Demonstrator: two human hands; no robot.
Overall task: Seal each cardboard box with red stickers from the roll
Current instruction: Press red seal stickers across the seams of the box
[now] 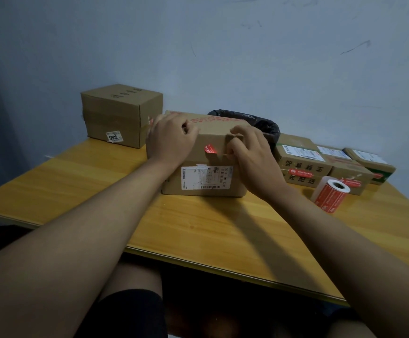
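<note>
A cardboard box [213, 132] with a white shipping label stands in the middle of the wooden table [198, 228]. A red sticker [210, 149] is stuck on its front upper edge. My left hand [171, 140] grips the box's top left corner with curled fingers. My right hand [252, 152] has its fingers curled at a small flap on the box's front upper edge, to the right of the sticker. The roll of red stickers [331, 192] lies on its side to the right of the box, apart from both hands.
A taller cardboard box [121, 115] stands at the back left by the wall. Three smaller boxes [301, 159] [345, 172] [371, 164] sit in a row at the back right, some with red stickers. A black-lined bin [257, 123] is behind the middle box.
</note>
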